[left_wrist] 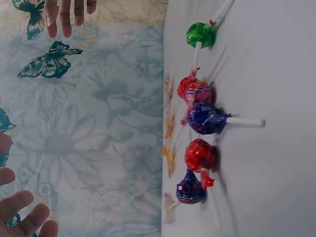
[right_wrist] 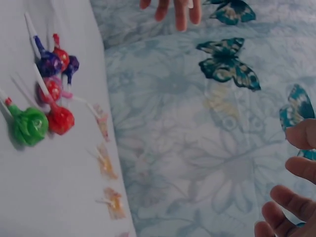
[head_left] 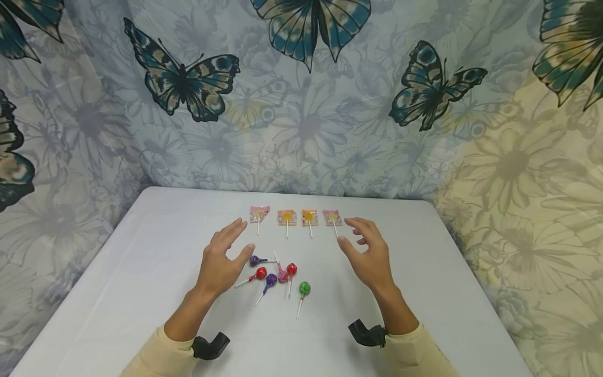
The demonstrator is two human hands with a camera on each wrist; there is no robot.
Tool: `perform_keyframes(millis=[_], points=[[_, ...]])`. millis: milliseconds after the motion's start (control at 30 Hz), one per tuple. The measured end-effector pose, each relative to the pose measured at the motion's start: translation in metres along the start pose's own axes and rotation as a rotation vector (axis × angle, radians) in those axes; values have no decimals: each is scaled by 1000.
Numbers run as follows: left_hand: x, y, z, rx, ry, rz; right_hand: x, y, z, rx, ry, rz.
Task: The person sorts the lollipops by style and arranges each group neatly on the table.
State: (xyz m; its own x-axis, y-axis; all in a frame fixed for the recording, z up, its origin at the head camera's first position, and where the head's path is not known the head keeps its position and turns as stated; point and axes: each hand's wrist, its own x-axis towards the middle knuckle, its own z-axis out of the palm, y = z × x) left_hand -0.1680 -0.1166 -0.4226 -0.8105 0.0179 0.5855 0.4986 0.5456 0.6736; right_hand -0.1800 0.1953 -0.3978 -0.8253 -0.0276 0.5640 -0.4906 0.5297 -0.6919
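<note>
My left hand (head_left: 220, 262) hovers over the table left of a loose group of wrapped round lollipops, its fingers relaxed and holding nothing. To the right of the group, my right hand (head_left: 369, 256) is held up, fingers loosely bent with nothing in them. The group has a green lollipop (head_left: 304, 288), two red lollipops, one of them (head_left: 261, 273) at the left, a pink lollipop (head_left: 282, 276) and two purple ones, the nearer (head_left: 271, 280) with its stick toward me. Behind them lies a row of flat lollipops in clear wrappers, a pink one (head_left: 259, 214) at its left end and another (head_left: 332, 218) at its right.
Two orange flat lollipops (head_left: 287, 218) lie mid-row near the back edge of the white table (head_left: 141, 251). A butterfly-printed cloth (head_left: 306, 141) hangs behind and beside the table. A black mount (head_left: 211, 346) is strapped at each wrist.
</note>
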Motion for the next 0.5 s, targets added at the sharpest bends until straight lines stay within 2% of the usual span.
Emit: perform_keyframes(millis=[200, 500], points=[[-12, -4, 5, -9, 1, -43, -15, -1, 7, 17, -9, 19], [-25, -21, 18, -16, 2, -144, -34, 1, 26, 11, -33, 68]])
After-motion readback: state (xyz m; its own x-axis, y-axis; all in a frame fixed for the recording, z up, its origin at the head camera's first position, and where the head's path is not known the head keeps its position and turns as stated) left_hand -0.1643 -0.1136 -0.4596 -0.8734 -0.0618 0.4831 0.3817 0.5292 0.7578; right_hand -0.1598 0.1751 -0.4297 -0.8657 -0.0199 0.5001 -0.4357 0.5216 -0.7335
